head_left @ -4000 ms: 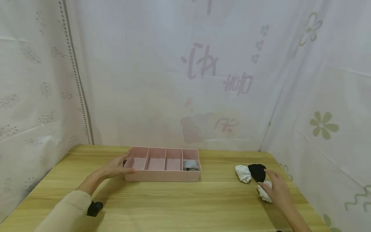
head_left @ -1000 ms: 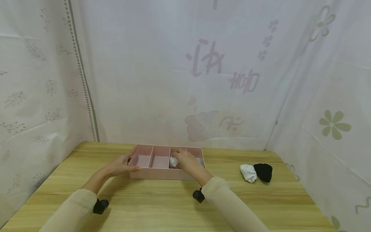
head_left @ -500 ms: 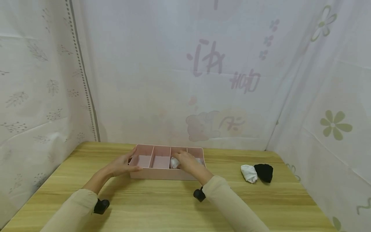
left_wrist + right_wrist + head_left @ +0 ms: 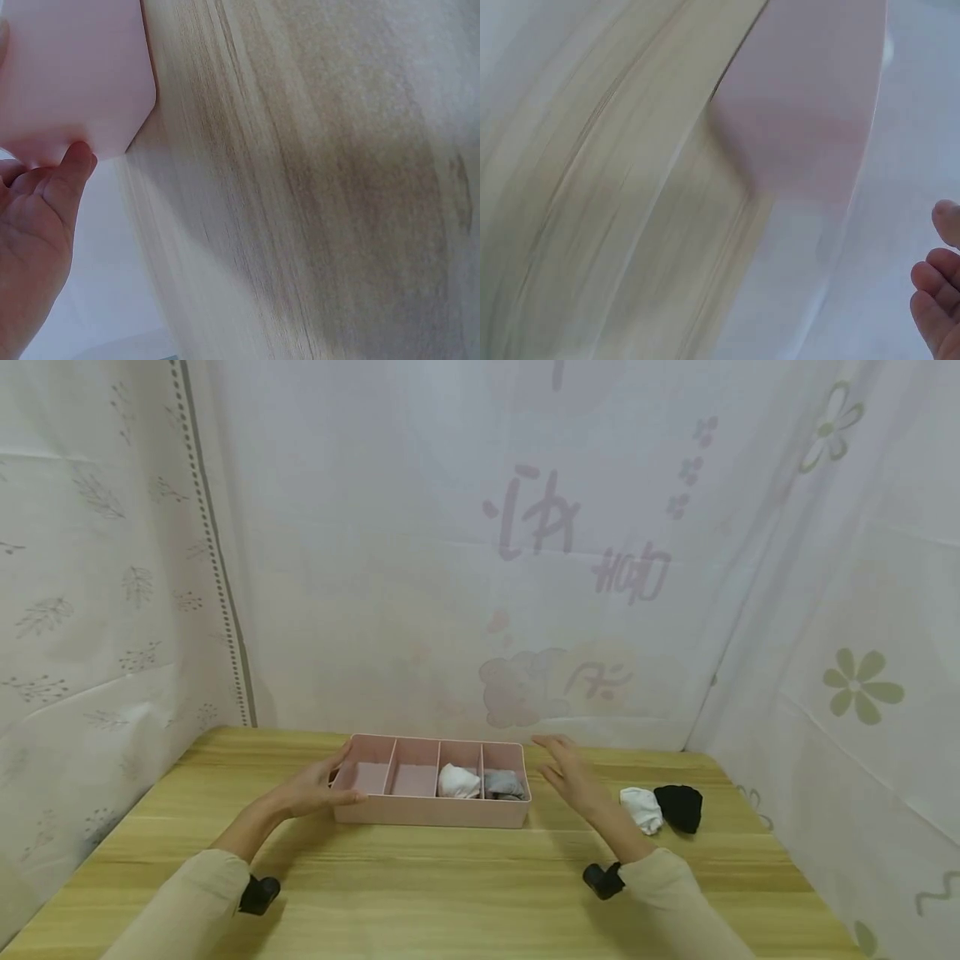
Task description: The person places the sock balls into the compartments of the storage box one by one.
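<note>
Four compartments are dividing the pink tray, which is sitting on the wooden table near its far edge. Lying in the third compartment from the left is a white sock, and a grey sock is lying in the rightmost one; the two left compartments are showing only their pink floor. The left hand is gripping the tray's left end, with the thumb lying along the front wall and the fingers curling over the left rim; in the left wrist view a fingertip is pressing against the pink tray's corner. The right hand is hovering just right of the tray, above the table, with its fingers spread loosely and holding nothing; the white sock in the tray is lying to the left of those fingers, apart from them, with the grey sock between. Farther right on the table, another white sock and a black sock are lying side by side, touching each other, just beyond the right wrist. Pale patterned sheeting is hanging around the table on three sides
</note>
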Motion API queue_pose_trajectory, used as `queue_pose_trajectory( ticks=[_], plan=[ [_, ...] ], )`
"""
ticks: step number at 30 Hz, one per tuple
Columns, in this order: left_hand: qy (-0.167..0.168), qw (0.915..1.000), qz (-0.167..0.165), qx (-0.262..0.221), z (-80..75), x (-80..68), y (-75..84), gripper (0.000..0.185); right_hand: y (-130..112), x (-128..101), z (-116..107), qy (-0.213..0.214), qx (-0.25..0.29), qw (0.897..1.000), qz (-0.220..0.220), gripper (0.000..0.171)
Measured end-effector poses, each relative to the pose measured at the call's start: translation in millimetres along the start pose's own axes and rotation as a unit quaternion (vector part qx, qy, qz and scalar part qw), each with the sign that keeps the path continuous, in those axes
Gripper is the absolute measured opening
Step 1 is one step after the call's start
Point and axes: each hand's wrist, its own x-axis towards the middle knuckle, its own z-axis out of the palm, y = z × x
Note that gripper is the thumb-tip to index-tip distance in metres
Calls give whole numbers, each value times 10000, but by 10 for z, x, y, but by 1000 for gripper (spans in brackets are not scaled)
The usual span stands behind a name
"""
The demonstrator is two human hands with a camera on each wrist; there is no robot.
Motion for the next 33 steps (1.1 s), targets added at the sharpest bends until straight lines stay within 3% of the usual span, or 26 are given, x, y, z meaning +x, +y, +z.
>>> queue_pose_trajectory(
  ticks=[5,11,17,23,33],
  plan=[
    [-26,9999,98,-9,-2,-2,11,102,352,-359,-407,-229,-867,9914,958,50],
    [-17,10000,54,-80,-11,-1,0,101,663,-660,-622,-450,-1609,9810,989,58],
    [-44,9999,-17,-138,2,0,7,103,756,-821,-699,-938,-1555,9762,1187,65],
    [9,10000,-38,-51,20,-12,-15,102,762,-855,-719,-1559,-1482,9631,1617,74],
    [11,9999,68,-117,13,-1,-4,102,841,-881,-723,-1889,-1794,9558,1362,81]
  ],
)
